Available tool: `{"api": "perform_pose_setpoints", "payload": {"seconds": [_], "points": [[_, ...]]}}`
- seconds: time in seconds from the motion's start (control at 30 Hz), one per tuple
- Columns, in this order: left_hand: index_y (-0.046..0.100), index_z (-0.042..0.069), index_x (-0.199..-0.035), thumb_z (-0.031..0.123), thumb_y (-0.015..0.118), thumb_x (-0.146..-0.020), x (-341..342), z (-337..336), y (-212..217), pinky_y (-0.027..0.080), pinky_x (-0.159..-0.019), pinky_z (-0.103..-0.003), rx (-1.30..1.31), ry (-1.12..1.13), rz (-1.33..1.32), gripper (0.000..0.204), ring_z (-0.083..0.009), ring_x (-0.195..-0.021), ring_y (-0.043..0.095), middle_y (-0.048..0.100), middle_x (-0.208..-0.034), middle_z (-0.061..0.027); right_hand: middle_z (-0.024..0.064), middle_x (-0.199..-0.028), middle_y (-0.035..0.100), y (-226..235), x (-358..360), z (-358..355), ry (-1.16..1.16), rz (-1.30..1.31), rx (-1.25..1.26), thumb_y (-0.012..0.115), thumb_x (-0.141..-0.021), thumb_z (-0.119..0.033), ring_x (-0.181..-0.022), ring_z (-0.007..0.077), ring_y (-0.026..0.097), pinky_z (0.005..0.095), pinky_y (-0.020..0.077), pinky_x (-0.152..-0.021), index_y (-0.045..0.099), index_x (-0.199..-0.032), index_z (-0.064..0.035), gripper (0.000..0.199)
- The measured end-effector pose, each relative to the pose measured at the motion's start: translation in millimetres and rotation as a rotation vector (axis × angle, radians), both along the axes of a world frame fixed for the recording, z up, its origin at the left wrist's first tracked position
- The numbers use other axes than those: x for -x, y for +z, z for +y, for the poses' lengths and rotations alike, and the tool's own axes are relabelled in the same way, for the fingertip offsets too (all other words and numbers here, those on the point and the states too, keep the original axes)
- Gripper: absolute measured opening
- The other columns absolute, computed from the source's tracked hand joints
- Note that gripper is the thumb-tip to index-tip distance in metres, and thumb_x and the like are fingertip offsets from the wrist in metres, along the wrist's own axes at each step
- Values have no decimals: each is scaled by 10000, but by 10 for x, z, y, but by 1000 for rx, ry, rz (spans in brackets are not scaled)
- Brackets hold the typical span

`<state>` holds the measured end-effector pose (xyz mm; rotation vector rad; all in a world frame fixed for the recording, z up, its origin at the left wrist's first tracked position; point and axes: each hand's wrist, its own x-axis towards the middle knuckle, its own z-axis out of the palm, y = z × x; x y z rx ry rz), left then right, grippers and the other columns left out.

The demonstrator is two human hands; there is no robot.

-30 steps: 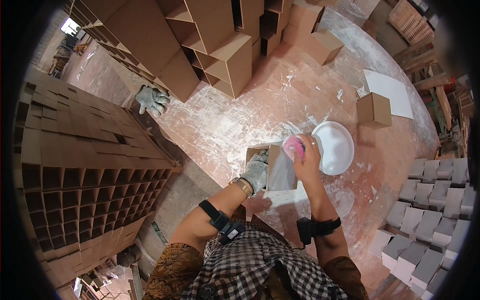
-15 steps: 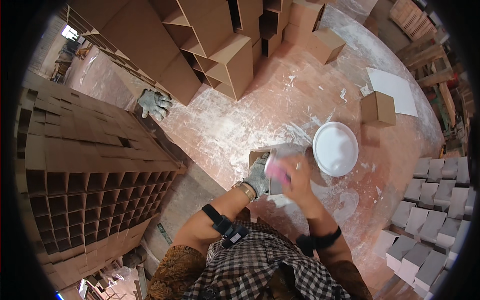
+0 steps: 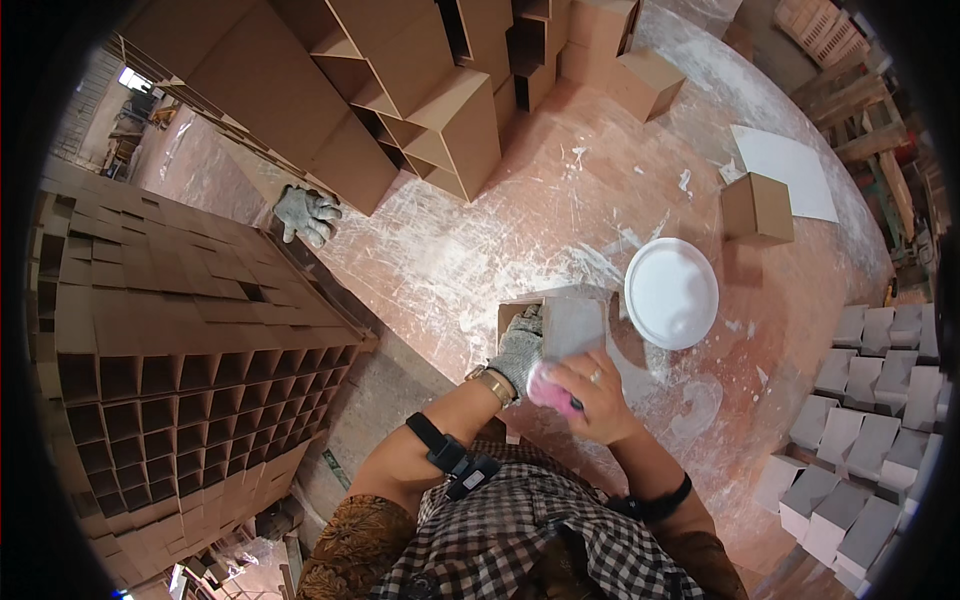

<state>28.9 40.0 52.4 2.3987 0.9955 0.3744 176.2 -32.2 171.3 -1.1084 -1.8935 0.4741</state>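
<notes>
Right hand (image 3: 592, 395), fingers closed on a pink sponge (image 3: 550, 390), has drawn back from the white bowl (image 3: 671, 293), now at two o'clock of it; gloved left hand (image 3: 521, 347) grips the small cardboard box (image 3: 562, 322), so wiping appears underway

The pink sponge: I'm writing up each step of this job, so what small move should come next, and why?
Probably a short stroke of the pink sponge up across the box's grey face. The bare right hand holds the sponge at that panel's near edge, the gloved left hand steadies the cardboard box, and the white bowl sits just to the right.
</notes>
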Motion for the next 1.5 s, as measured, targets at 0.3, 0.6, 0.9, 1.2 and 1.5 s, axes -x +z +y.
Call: {"api": "perform_pose_setpoints", "payload": {"seconds": [0.3, 0.6, 0.9, 1.2, 1.5], "points": [[469, 39, -1225, 311, 523, -834, 14, -1, -389, 364, -957, -384, 448, 82, -301, 479, -297, -1136, 471, 505, -1211, -176, 146, -885, 602, -88, 41, 763, -234, 65, -90, 553, -783, -122, -823, 319, 562, 409, 430, -741, 599, -1035, -51, 266], [469, 29, -1211, 294, 559, -822, -31, 56, -280, 357, -960, -380, 353, 109, -202, 479, -312, -1108, 476, 512, -1167, -194, 126, -908, 599, -100, -102, 376, -179, 118, 14, 569, -652, -18, -811, 315, 555, 394, 433, -711, 608, -1027, -67, 380], [478, 45, -1222, 234, 521, -870, 115, -12, -307, 368, -966, -353, 602, 93, -280, 401, -262, -1104, 490, 504, -1219, -152, 128, -856, 603, -282, -154, -278, -167, 36, 30, 564, -664, -84, -760, 308, 560, 407, 425, -672, 610, -1004, -64, 343], [470, 57, -1227, 220, 459, -918, 58, -8, 157, 437, -902, -316, 614, 137, -283, 350, -196, -1071, 520, 533, -1200, -90, 181, -906, 587, -418, -352, 362, -477, 102, 101, 563, -765, -91, -860, 378, 536, 413, 430, -752, 592, -1030, -43, 272], [450, 51, -1241, 181, 512, -892, -4, 106, 302, 419, -917, -298, 668, 143, -73, 377, -190, -1086, 511, 538, -1185, -103, 174, -884, 584, -340, -390, 203, -538, -1, 94, 560, -770, -61, -831, 358, 546, 409, 436, -717, 590, -981, -31, 216]]}}
